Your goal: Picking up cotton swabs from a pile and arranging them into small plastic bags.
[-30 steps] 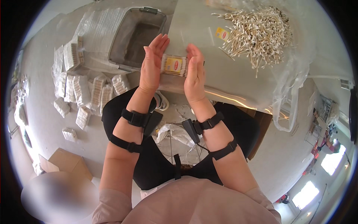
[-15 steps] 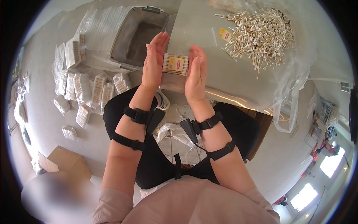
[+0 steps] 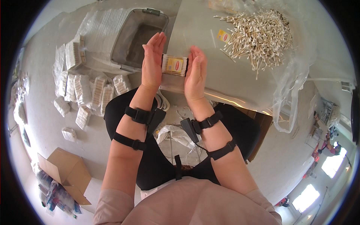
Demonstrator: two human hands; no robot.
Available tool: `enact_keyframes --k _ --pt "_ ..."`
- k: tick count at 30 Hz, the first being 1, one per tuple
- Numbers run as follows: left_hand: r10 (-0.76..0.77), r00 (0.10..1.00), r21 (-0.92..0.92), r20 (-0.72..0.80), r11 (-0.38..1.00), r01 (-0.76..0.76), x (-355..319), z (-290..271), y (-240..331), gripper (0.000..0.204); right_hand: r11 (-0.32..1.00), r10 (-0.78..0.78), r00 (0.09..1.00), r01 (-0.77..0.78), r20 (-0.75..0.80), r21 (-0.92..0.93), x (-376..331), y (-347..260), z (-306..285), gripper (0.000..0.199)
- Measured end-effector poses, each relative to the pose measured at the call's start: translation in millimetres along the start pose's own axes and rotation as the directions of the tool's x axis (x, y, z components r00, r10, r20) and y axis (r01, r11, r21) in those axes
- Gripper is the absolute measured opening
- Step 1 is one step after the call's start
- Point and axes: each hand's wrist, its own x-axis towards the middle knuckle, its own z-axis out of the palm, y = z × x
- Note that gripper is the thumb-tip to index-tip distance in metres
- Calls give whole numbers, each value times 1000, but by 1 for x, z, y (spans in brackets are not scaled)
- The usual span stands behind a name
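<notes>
Yellow-labelled pack (image 3: 175, 65) sits between left hand (image 3: 151, 66) and right hand (image 3: 196, 77), both uncurled, palms inward.

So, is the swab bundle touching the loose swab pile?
Apart: the head view shows the right hand and tabletop between swab bundle and loose swab pile.

From my end I have both arms reaching away from the near side, the left forearm (image 3: 128, 128) slanting to the right as it goes and the right forearm (image 3: 214, 136) slanting to the left, so they draw closer together toward the far end. My left hand (image 3: 151, 67) and right hand (image 3: 195, 75) stand on edge, palms facing across a gap, fingers extended and pointing far. Both thumbs (image 3: 147, 55) lie uppermost, and the left fingertips (image 3: 161, 35) reach a little farther than the right
</notes>
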Motion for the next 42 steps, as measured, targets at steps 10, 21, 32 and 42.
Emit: enact_keyframes --k 10,21,32,42 --pt "-15 998 29 62 999 13 3 -1 1 72 967 -60 994 81 95 -242 1 -8 -2 60" --pt "-23 984 83 178 997 8 5 -2 -4 75 859 -189 962 258 195 -442 1 -11 0 52" --pt "84 989 155 120 983 -102 4 -11 -9 61 651 -335 915 397 224 -647 -11 -6 -35 41" --pt "27 998 55 58 998 -30 1 -4 -5 66 447 -355 869 481 344 -754 -19 -8 -38 29"
